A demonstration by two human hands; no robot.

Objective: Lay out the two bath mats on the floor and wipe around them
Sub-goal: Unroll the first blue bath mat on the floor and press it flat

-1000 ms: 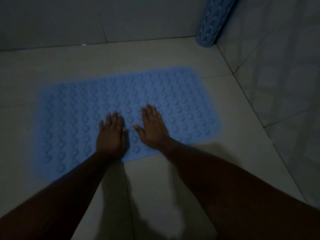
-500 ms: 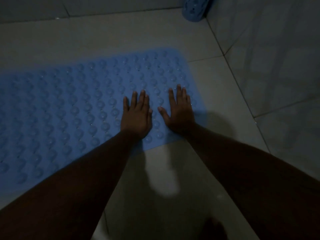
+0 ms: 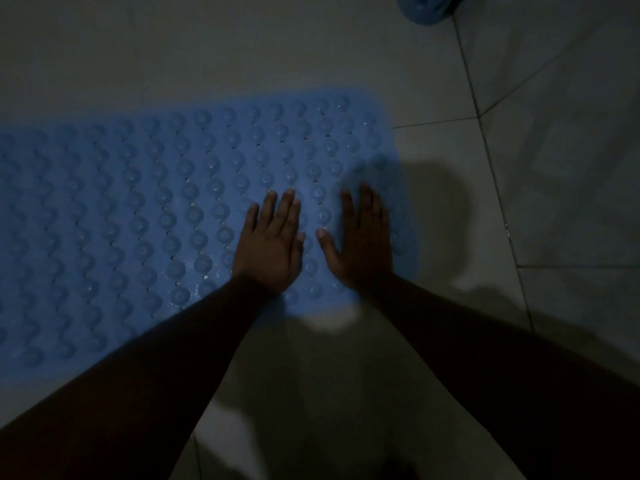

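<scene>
A blue bath mat (image 3: 138,209) with rows of round bumps lies flat on the pale tiled floor, running off the left edge of view. My left hand (image 3: 272,245) rests palm down on the mat near its right end, fingers together. My right hand (image 3: 362,242) lies flat beside it, close to the mat's right edge. Neither hand holds anything. A second blue mat (image 3: 424,6), rolled up, stands in the far corner, mostly cut off by the top edge.
A tiled wall (image 3: 571,116) rises on the right, meeting the floor (image 3: 242,57) along a diagonal line. Bare floor tiles lie beyond the mat and in front of it, under my forearms. The room is dim.
Both hands have slid rightward along the mat, from its near middle to its right end. The view has dropped and shifted, so the rolled mat now sits at the top edge.
</scene>
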